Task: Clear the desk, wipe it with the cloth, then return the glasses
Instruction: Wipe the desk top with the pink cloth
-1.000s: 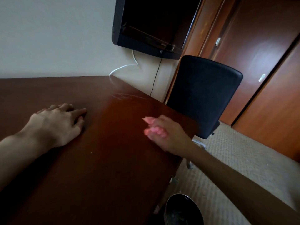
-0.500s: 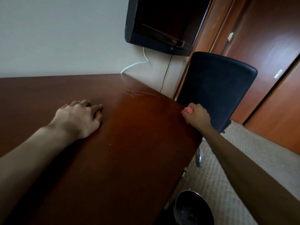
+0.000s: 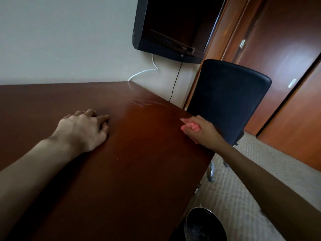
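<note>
The dark brown wooden desk (image 3: 139,180) fills the lower left of the head view, with faint wipe streaks near its far right corner. My left hand (image 3: 85,129) rests on the desk top, palm down with fingers relaxed, holding nothing. My right hand (image 3: 206,134) grips a small pink cloth (image 3: 190,126) and presses it on the desk close to the right edge. Most of the cloth is bunched inside my fingers. No glasses are in view.
A black office chair (image 3: 229,98) stands right beside the desk's right edge. A dark wall-mounted screen (image 3: 173,26) hangs above the far corner, with a white cable (image 3: 144,72) trailing below it. A round black bin (image 3: 205,225) sits on the carpet; brown wardrobe doors (image 3: 286,49) stand at right.
My right hand swept the pink cloth out to the desk's right edge by the chair, then came back slightly inward. My left hand has stayed planted on the desk.
</note>
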